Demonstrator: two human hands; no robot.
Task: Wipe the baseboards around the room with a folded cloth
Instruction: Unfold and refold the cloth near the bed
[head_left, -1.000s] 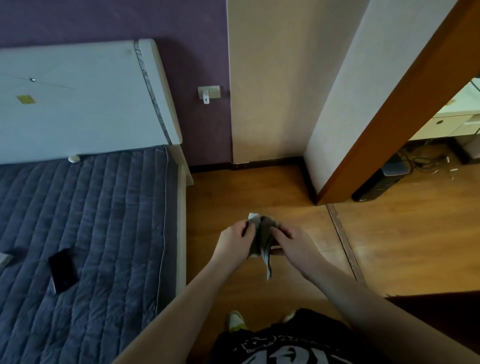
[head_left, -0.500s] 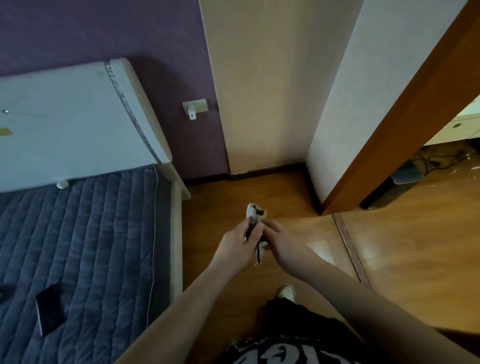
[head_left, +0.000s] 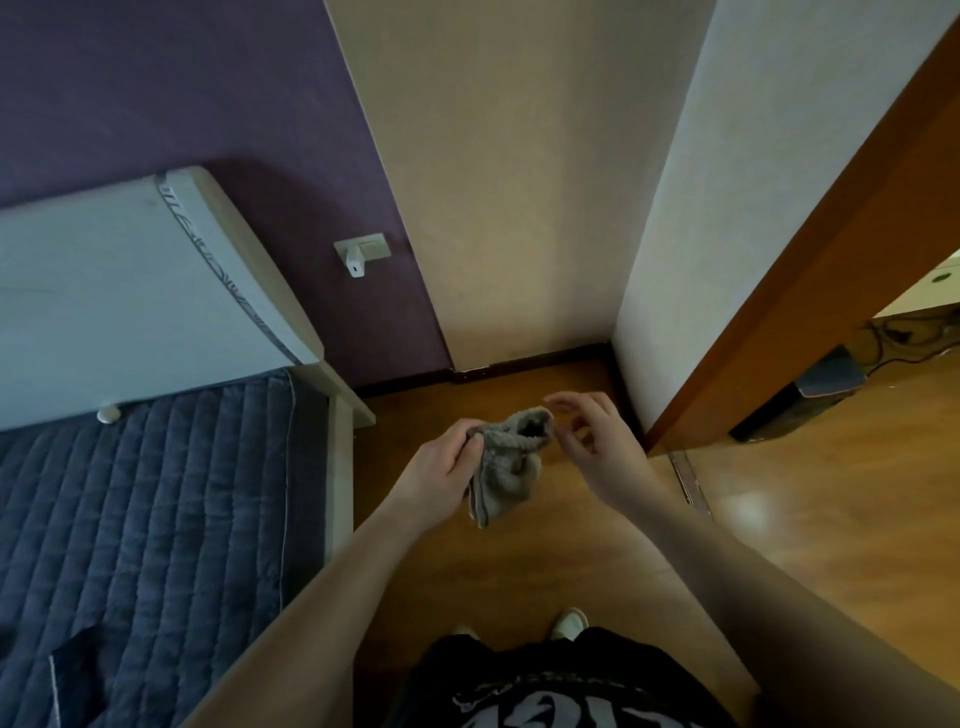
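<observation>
Right now only the left hand (head_left: 441, 467) pinches the cloth (head_left: 506, 467) at frame centre; the right hand (head_left: 597, 447) hovers spread, holding nothing, so the loose fold could fall undone before reaching the baseboard (head_left: 524, 364).

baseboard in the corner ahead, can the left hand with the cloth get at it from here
Probably yes. The left hand grips the cloth, and only bare wooden floor lies between it and the dark baseboard. The bed frame sits off to the side.

Home bedroom: quilted bed (head_left: 130, 519), white headboard (head_left: 119, 291), wood floor (head_left: 810, 499), doorway.
</observation>
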